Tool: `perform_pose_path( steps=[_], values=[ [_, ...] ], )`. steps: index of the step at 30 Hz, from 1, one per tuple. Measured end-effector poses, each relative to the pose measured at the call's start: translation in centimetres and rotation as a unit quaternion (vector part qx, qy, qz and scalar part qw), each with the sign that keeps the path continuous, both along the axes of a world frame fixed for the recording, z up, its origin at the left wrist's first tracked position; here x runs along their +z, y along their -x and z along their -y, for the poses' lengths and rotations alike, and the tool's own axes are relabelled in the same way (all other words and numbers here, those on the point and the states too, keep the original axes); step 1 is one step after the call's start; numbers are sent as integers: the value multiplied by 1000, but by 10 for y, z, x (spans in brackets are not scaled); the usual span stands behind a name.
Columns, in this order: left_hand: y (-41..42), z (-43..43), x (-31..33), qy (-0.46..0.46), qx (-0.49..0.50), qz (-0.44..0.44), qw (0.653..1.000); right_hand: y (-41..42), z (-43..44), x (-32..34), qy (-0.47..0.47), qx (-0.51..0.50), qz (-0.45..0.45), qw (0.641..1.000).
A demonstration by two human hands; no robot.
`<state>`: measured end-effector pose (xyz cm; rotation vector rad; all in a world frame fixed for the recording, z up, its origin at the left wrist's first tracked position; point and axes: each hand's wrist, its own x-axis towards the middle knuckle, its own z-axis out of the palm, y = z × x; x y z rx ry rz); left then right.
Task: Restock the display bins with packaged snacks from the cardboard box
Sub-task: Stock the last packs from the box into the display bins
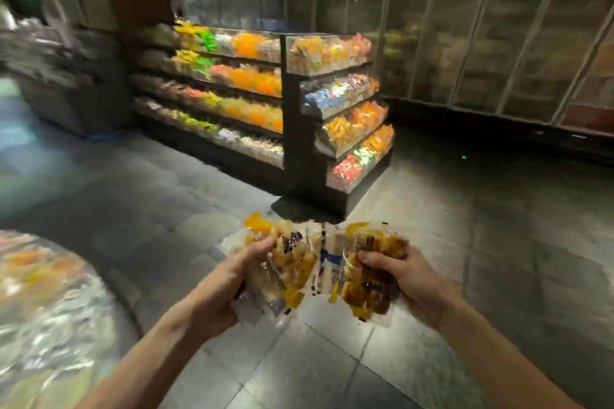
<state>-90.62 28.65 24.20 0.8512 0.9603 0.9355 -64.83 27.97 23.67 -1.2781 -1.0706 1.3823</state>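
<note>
My left hand (229,279) grips a bunch of clear-wrapped snack packets (285,262) with yellow and purple print. My right hand (398,276) grips a second bunch of snack packets (368,279), darker brown and yellow. Both bunches are held side by side at waist height over the tiled floor. Ahead stands a dark tiered display stand (292,129) whose clear sloping bins (352,123) hold colourful wrapped sweets and snacks. No cardboard box is in view.
A round display of wrapped goods (43,309) fills the lower left corner, blurred. Glass-fronted cabinets (481,50) line the back wall on the right. A counter or shelving (50,63) stands at the far left. Grey floor tiles (166,209) lie between me and the stand.
</note>
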Motion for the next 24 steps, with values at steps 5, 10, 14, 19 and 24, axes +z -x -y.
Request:
perform_pose_path(
  steps=[5,10,14,19,24],
  values=[
    [138,-15,-26,14,140,93,986,154,-92,-13,7,164,36,986],
    [227,-4,-50,51,287,106,951,279,-155,-33,25,304,39,952],
    [267,0,-75,103,399,120,903,364,-197,-70,64,379,19,923],
    [293,-37,-99,146,507,104,843,441,-257,-129,156,489,-17,858],
    [316,-111,-108,194,526,68,825,497,-349,-150,182,569,10,802]
  ],
)
